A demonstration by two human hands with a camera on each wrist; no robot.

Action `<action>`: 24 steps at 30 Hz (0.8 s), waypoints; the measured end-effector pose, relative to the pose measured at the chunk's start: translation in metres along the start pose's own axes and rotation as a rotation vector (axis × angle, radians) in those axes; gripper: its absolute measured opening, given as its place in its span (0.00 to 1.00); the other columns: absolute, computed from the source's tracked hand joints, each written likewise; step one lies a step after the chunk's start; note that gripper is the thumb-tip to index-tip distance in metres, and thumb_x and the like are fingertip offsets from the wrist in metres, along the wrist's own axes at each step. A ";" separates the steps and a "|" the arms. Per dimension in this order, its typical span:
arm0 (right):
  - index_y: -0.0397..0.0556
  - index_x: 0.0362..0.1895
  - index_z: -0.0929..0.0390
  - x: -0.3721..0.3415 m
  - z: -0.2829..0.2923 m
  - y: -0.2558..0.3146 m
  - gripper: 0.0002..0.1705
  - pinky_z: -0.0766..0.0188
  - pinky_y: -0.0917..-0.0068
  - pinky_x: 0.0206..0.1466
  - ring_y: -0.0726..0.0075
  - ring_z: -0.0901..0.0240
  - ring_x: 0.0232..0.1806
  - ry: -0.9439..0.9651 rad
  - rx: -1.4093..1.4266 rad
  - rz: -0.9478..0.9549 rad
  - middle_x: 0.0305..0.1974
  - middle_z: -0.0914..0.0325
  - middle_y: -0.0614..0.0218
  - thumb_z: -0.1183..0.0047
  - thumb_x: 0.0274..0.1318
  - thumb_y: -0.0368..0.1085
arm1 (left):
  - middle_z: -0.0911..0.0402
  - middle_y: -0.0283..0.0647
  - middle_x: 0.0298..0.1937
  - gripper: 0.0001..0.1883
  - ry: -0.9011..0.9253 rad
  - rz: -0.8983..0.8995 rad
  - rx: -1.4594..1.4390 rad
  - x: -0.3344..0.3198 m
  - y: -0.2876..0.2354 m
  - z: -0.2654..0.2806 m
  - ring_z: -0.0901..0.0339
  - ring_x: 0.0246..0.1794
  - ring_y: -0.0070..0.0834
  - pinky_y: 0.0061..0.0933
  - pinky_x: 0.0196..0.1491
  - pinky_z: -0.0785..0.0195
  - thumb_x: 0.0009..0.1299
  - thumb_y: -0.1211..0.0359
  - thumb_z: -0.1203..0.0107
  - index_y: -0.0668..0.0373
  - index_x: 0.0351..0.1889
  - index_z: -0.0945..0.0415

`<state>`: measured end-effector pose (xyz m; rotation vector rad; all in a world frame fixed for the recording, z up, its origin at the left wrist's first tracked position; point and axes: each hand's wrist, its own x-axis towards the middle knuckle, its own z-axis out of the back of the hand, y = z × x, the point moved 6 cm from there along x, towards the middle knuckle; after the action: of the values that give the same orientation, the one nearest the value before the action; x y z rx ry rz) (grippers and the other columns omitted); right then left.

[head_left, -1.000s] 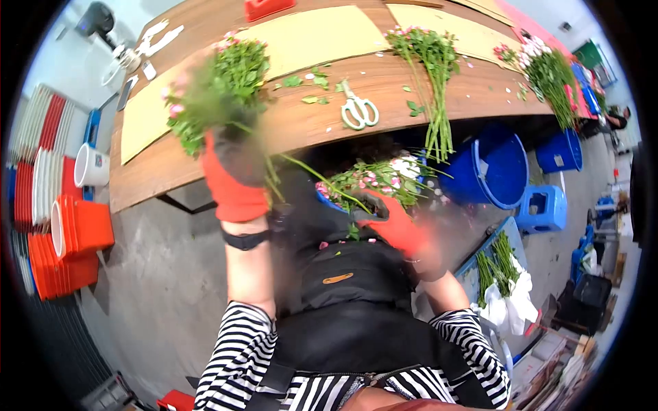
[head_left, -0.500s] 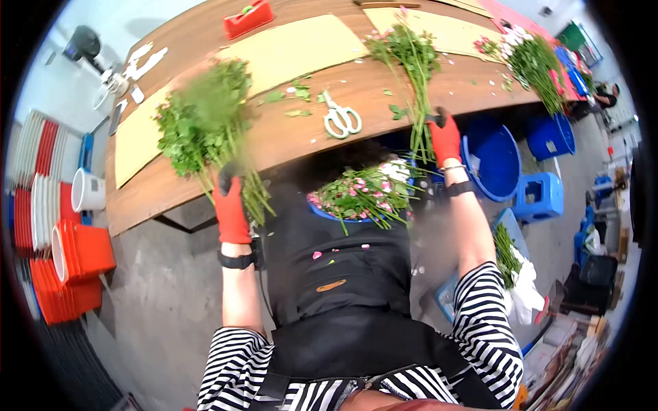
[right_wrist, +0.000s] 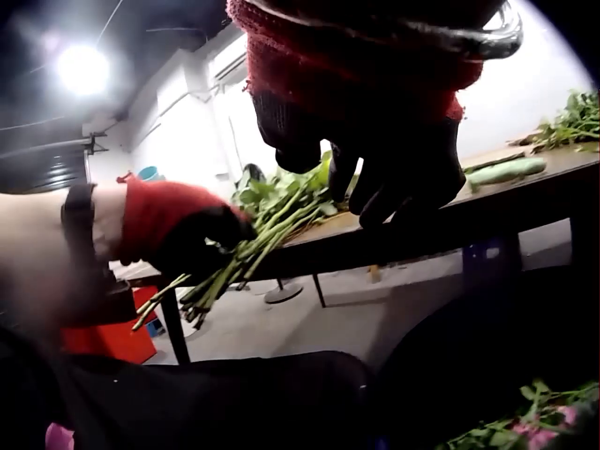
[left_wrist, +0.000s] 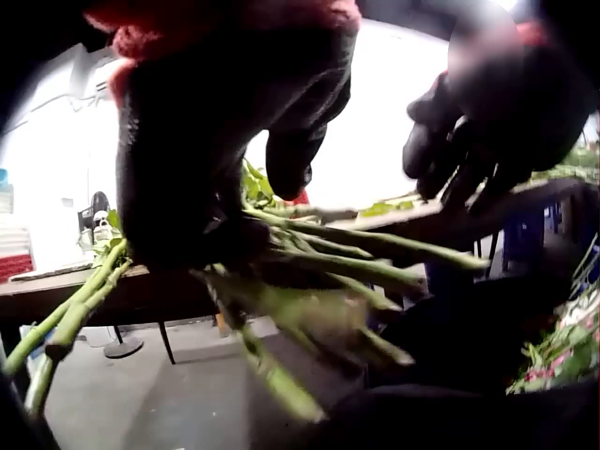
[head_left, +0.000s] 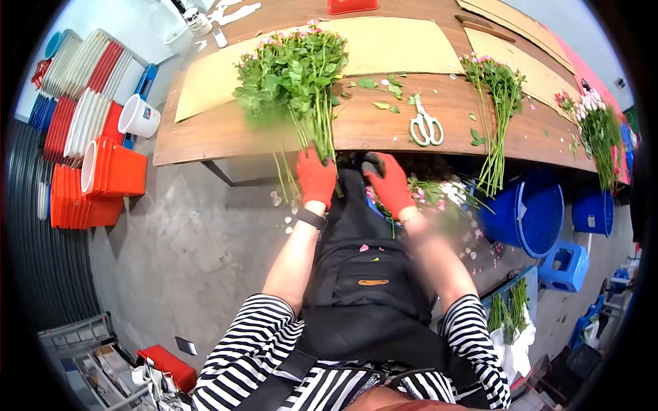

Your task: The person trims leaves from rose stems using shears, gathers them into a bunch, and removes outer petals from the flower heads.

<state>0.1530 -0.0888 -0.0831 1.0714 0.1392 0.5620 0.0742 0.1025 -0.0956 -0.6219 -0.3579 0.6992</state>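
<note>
At the table's front edge lies a leafy bunch of pink roses [head_left: 295,75], its stems poking out over the edge. My left hand [head_left: 317,177], in a red glove with black fingers, grips those stems low down; in the left wrist view the black fingers curl round several green stems [left_wrist: 366,272]. To its right hovers my gloved right hand [head_left: 388,183], fingers loosely bent with nothing in them, close to the table edge. White-handled scissors [head_left: 426,130] rest on the table beyond it. A second bunch of roses [head_left: 504,92] lies farther right.
Under the table edge, cut flowers and leaves [head_left: 449,195] fill a container. Blue buckets [head_left: 541,212] and a blue stool [head_left: 563,266] stand right. Orange bins [head_left: 116,171] are stacked left. Tan cardboard sheets [head_left: 397,48] and loose leaves [head_left: 387,106] lie on the table.
A single stem held by my right hand a second ago has left it. That hand reached the right-hand bunch, then came back beside the left hand. My left hand stays with the left bunch.
</note>
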 end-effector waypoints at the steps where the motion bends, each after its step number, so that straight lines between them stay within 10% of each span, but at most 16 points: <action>1: 0.47 0.55 0.24 0.003 -0.018 0.000 0.24 0.31 0.59 0.59 0.45 0.27 0.56 -0.001 0.023 -0.052 0.52 0.23 0.54 0.40 0.55 0.43 | 0.29 0.58 0.61 0.28 0.044 -0.029 -0.135 0.001 0.001 0.001 0.30 0.60 0.52 0.44 0.63 0.37 0.63 0.64 0.40 0.65 0.61 0.28; 5: 0.45 0.66 0.35 0.027 -0.060 -0.013 0.35 0.33 0.57 0.63 0.43 0.31 0.62 0.028 0.043 -0.267 0.59 0.27 0.48 0.42 0.59 0.49 | 0.23 0.52 0.59 0.22 0.202 -0.258 -0.327 -0.014 -0.006 -0.016 0.28 0.60 0.51 0.42 0.64 0.36 0.61 0.70 0.41 0.63 0.55 0.23; 9: 0.47 0.73 0.49 0.030 -0.069 0.004 0.50 0.33 0.55 0.63 0.38 0.32 0.62 0.093 -0.130 -0.332 0.64 0.34 0.43 0.39 0.55 0.54 | 0.24 0.49 0.59 0.27 -0.154 -0.148 -0.027 -0.014 -0.003 0.056 0.33 0.64 0.48 0.44 0.69 0.44 0.60 0.66 0.35 0.61 0.59 0.26; 12: 0.50 0.77 0.59 0.019 -0.072 0.034 0.59 0.29 0.53 0.59 0.34 0.29 0.58 0.211 -0.278 -0.338 0.65 0.36 0.42 0.34 0.50 0.49 | 0.26 0.52 0.61 0.35 -0.477 0.257 0.209 -0.010 0.043 0.076 0.35 0.66 0.48 0.45 0.69 0.45 0.60 0.60 0.33 0.63 0.64 0.31; 16: 0.53 0.76 0.55 0.019 -0.088 0.015 0.55 0.28 0.53 0.57 0.35 0.27 0.55 0.113 -0.184 -0.322 0.58 0.27 0.43 0.33 0.50 0.41 | 0.21 0.54 0.51 0.40 0.048 0.634 -0.471 0.002 0.110 0.019 0.27 0.58 0.47 0.42 0.66 0.43 0.57 0.53 0.31 0.65 0.64 0.32; 21: 0.54 0.74 0.48 0.033 -0.076 -0.011 0.47 0.29 0.53 0.57 0.37 0.26 0.55 0.004 0.134 -0.230 0.53 0.22 0.43 0.37 0.53 0.42 | 0.18 0.36 0.37 0.09 -0.102 0.253 -0.875 0.022 0.098 0.015 0.24 0.36 0.22 0.26 0.41 0.32 0.70 0.74 0.46 0.67 0.46 0.21; 24: 0.53 0.73 0.45 0.028 -0.068 -0.002 0.44 0.31 0.54 0.59 0.37 0.27 0.56 0.090 0.090 -0.255 0.53 0.23 0.44 0.39 0.55 0.44 | 0.18 0.35 0.38 0.09 -0.138 0.055 -0.737 0.004 0.019 0.063 0.25 0.36 0.21 0.26 0.43 0.31 0.70 0.75 0.47 0.67 0.46 0.21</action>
<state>0.1523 -0.0221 -0.1130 1.0956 0.3776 0.3759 0.0363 0.1421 -0.0588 -1.2867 -0.7410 0.6569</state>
